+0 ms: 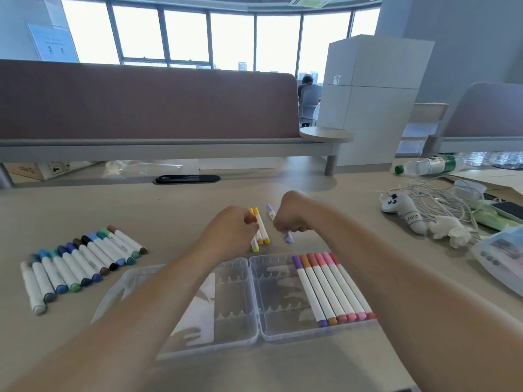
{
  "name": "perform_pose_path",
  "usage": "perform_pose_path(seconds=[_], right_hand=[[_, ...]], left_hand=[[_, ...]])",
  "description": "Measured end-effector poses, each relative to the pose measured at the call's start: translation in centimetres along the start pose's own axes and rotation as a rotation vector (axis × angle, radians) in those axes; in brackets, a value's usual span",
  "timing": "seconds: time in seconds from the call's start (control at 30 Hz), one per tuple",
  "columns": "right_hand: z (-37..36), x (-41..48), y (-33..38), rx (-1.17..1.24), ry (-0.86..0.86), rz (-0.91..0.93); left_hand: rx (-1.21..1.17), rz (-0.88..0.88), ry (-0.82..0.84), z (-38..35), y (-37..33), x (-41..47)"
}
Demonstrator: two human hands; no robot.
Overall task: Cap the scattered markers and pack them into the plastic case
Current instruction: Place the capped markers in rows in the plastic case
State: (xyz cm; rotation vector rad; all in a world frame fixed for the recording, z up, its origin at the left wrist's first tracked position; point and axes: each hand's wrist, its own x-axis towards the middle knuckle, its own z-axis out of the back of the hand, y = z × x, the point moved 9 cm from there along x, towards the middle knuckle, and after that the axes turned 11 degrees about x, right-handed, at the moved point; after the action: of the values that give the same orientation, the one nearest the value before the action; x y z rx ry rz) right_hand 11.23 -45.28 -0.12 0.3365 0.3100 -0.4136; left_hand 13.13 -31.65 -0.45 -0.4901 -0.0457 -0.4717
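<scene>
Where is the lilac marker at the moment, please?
The lilac marker lies on the desk just beyond the open case, mostly under the right hand, right of the yellow markers.

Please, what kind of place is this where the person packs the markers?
Most likely an open-plan office. The desk has a fabric divider panel behind it and a cable port set into the top, a wall of large windows looks onto city buildings, and another person sits further back.

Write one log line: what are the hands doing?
left hand: on yellow markers | right hand: grips lilac marker | plastic case: open, part filled
</scene>
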Motion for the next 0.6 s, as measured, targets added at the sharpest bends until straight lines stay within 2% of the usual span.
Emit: perform_pose_path(seconds=[0.13,0.3,0.43,0.6], right_hand=[[-0.9,-4.6,-1.8,0.075,0.092,0.032],[-2.3,-8.4,-3.5,0.17,0.082,0.065],[-4.1,-10.6,-3.8,0.172,0.137,0.072],[-5.6,-11.8,-4.2,0.12,0.164,0.076]], left_hand=[[0.066,-0.09,0.068,-1.0,-2.3,-2.3],[0.053,-0.158,0.16,-2.2,-4.4,-5.7],[0.152,-0.217,0.181,-2.6,-5.4,-7.9],[0.114,-0.291,0.254,-3.9,-6.6,-10.0]])
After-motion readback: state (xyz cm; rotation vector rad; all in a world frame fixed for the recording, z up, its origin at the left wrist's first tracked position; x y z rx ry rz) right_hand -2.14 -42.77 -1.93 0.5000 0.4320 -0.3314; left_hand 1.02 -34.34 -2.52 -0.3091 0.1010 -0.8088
